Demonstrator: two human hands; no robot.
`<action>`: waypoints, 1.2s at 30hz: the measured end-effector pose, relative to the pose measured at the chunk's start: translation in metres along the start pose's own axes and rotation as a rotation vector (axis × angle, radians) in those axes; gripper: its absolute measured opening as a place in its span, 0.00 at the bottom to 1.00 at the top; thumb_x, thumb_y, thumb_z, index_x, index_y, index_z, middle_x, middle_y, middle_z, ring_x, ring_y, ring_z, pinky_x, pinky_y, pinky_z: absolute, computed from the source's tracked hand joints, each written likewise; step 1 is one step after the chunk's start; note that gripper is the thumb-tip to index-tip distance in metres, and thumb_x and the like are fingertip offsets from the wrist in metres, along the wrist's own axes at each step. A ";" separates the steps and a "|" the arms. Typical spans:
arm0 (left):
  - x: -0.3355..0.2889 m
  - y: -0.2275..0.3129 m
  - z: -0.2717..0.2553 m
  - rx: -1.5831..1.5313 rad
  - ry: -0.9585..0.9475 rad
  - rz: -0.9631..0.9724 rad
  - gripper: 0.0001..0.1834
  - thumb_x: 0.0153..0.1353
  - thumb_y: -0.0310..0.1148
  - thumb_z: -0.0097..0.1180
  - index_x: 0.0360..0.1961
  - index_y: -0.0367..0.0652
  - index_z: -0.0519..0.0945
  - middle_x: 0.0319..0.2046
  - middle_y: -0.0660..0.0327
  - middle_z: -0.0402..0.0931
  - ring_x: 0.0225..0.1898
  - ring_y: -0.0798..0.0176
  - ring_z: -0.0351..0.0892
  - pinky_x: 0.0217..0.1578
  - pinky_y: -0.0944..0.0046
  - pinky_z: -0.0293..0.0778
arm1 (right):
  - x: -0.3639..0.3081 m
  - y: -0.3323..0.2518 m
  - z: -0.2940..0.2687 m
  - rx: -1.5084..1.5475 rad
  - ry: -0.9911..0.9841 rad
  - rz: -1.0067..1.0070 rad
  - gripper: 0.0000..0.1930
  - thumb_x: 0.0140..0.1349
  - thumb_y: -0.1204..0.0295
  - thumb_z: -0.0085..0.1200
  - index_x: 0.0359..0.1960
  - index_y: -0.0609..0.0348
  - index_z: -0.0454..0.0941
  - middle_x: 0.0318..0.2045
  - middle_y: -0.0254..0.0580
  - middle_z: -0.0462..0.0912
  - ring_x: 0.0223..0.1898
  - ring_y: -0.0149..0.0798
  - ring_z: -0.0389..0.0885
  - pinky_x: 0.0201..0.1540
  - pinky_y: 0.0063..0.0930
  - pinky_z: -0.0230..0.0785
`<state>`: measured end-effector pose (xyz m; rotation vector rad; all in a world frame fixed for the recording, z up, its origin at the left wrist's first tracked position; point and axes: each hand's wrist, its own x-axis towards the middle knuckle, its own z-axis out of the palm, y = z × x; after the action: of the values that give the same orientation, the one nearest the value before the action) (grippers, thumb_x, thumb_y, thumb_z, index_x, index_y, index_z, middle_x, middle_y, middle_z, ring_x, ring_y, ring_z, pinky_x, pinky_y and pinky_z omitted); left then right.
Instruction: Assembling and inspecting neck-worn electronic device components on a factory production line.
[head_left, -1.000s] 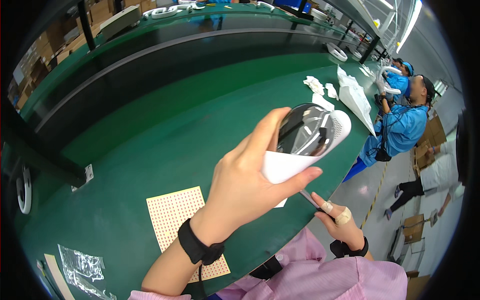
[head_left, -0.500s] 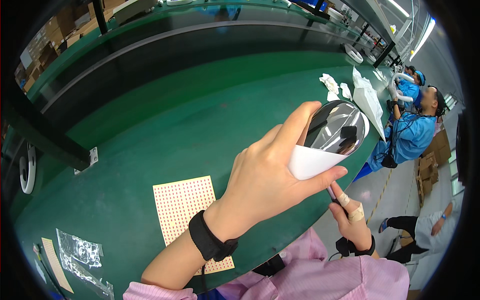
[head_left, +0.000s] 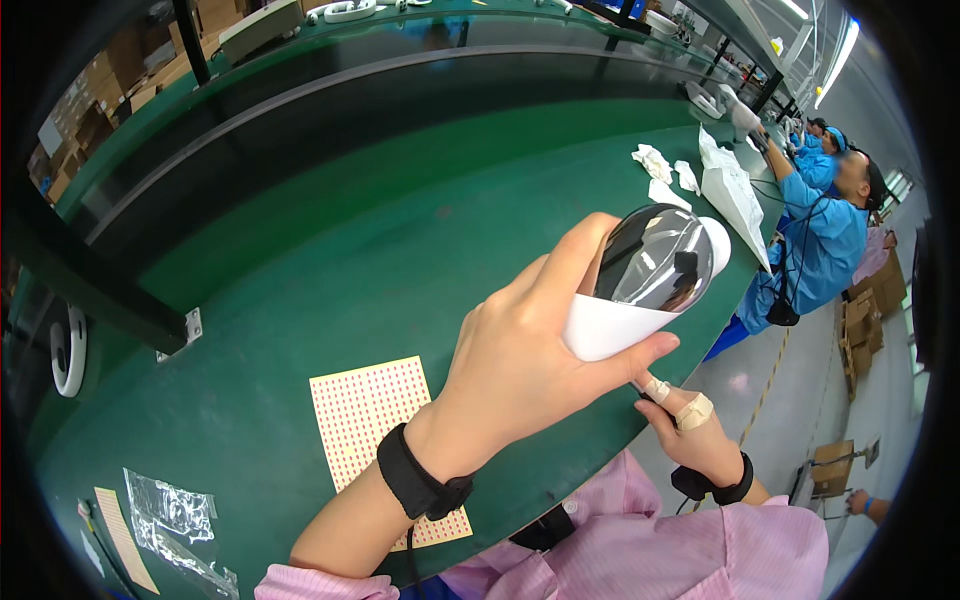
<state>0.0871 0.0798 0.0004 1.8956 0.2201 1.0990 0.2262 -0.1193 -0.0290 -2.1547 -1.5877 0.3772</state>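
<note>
A rounded white device with a glossy, mirror-dark face (head_left: 655, 262) is raised above the green bench top. My left hand (head_left: 525, 345) is wrapped round its white shell, thumb along the near edge and fingers over the far side. Below it, my right hand (head_left: 705, 445), with tape on its fingers, pinches a thin dark tool (head_left: 643, 392). The tool's far end is hidden by the device and my left thumb, so whether it touches the device cannot be seen. A cream sheet of small red stickers (head_left: 370, 420) lies partly under my left forearm.
Crumpled white tissues (head_left: 652, 163) and a white foam bag (head_left: 735, 195) lie at the right back. A black post (head_left: 110, 270) stands left, near a white ring-shaped part (head_left: 70, 350). Clear plastic wrap (head_left: 175, 520) is at lower left. Co-workers in blue (head_left: 825, 235) sit at right.
Both my hands and the device have shifted slightly left, and the device has turned a little. A co-worker at right has reached forward over the bench.
</note>
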 end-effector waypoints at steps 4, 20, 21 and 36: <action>-0.001 0.000 -0.001 -0.015 -0.008 -0.028 0.42 0.39 0.35 0.72 0.55 0.34 0.66 0.27 0.63 0.71 0.26 0.74 0.70 0.29 0.75 0.68 | -0.010 -0.002 0.001 0.133 0.142 0.056 0.28 0.58 0.78 0.50 0.61 0.44 0.63 0.26 0.50 0.77 0.23 0.49 0.74 0.30 0.28 0.68; -0.021 -0.040 0.002 -0.282 -0.030 -0.299 0.30 0.42 0.27 0.64 0.46 0.37 0.64 0.34 0.61 0.71 0.33 0.71 0.72 0.34 0.70 0.71 | -0.025 0.004 0.001 0.230 0.119 0.109 0.27 0.56 0.80 0.51 0.59 0.48 0.66 0.23 0.48 0.75 0.20 0.41 0.70 0.30 0.21 0.66; -0.023 -0.048 -0.001 -0.290 -0.072 -0.296 0.30 0.42 0.27 0.64 0.47 0.38 0.64 0.34 0.62 0.71 0.33 0.71 0.72 0.35 0.70 0.71 | -0.025 0.008 0.002 0.212 0.123 0.102 0.27 0.56 0.80 0.51 0.59 0.49 0.66 0.22 0.48 0.74 0.20 0.42 0.69 0.30 0.22 0.66; -0.010 -0.053 -0.055 -0.243 -0.543 -0.417 0.21 0.36 0.25 0.72 0.35 0.42 0.77 0.35 0.63 0.77 0.40 0.66 0.76 0.42 0.66 0.72 | -0.002 0.003 0.009 0.045 0.048 0.063 0.28 0.56 0.79 0.51 0.60 0.44 0.65 0.21 0.47 0.74 0.20 0.46 0.70 0.29 0.26 0.68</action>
<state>0.0533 0.1394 -0.0359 1.7497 0.1531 0.2986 0.2240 -0.1205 -0.0386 -2.1674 -1.4739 0.3744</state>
